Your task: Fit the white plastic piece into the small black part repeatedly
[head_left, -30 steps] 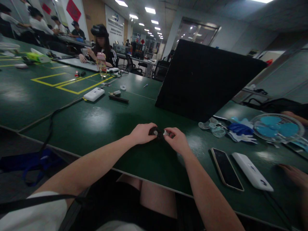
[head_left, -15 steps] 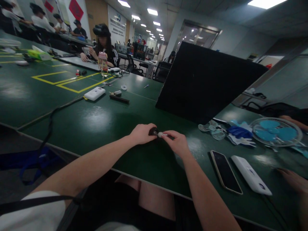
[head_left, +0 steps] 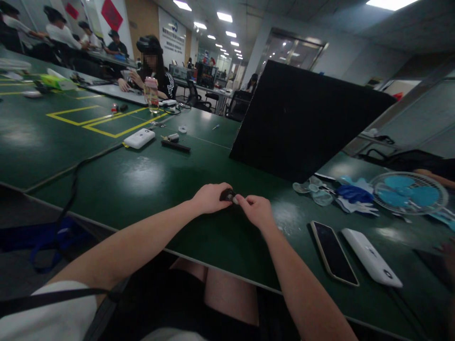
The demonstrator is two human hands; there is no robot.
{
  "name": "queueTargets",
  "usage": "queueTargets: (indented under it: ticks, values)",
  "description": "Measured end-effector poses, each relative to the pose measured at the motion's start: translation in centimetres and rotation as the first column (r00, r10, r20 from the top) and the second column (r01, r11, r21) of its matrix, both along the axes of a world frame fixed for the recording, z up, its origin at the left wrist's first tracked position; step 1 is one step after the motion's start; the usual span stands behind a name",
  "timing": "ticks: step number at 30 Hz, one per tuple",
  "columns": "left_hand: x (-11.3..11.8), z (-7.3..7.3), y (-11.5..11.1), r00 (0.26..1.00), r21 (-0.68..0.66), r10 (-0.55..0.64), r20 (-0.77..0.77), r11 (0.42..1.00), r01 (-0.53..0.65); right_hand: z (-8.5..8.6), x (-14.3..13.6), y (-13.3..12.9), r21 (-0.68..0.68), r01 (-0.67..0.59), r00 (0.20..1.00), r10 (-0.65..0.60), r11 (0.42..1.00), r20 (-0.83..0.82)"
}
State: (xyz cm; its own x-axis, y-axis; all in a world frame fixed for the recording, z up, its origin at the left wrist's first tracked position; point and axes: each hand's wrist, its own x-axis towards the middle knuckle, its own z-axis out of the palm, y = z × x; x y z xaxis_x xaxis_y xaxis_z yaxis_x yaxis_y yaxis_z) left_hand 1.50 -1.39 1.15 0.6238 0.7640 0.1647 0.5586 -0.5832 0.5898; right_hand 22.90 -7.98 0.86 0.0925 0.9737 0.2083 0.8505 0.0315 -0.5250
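Just above the green table [head_left: 213, 237], my left hand [head_left: 212, 197] is closed around a small dark cylindrical part [head_left: 226, 194]; most of it is hidden by the fingers. My right hand [head_left: 259, 210] pinches a small pale round piece [head_left: 235, 200] between thumb and fingertips. That pale piece meets the end of the dark part or lies right against it; I cannot tell which. Both hands are close together, fingertips nearly touching.
A large black panel [head_left: 302, 123] stands tilted ahead. To the right lie a phone [head_left: 334, 253], a white power bank [head_left: 371, 258], clear fan blades [head_left: 314, 189], blue-and-white gloves [head_left: 355, 196] and a fan [head_left: 408, 192]. A white device [head_left: 139, 138] and a dark bar [head_left: 176, 145] lie left.
My right hand has shifted slightly left, and its fingers now cover more of the pale piece, which sits closer to the dark part. The left hand has stayed put.
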Motion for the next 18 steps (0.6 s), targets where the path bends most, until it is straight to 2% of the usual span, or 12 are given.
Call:
queueTargets:
  ticks: [7, 12, 15, 18]
  values:
    - [0.0, 0.2, -0.2, 1.000, -0.016, 0.003, -0.003, 1.000, -0.003, 0.8, 1.5, 0.1, 0.035, 0.198, 0.970, -0.191, 0.980, -0.149]
    - [-0.3, 0.3, 0.1, 1.000, -0.006, 0.010, -0.006, 1.000, -0.010, 0.8, 2.1, 0.1, -0.028, 0.202, 0.958, -0.203, 0.979, -0.200]
    - [-2.7, 0.5, 1.9, 0.999, 0.061, 0.042, -0.018, 0.997, -0.041, 0.9, 2.3, 0.1, -0.075, 0.207, 0.955, -0.219, 0.975, -0.202]
    - [-7.7, 0.9, 4.4, 0.986, 0.137, 0.159, -0.054, 0.979, -0.150, 1.0, 2.4, 0.4, -0.089, 0.222, 0.960, -0.234, 0.971, -0.153]
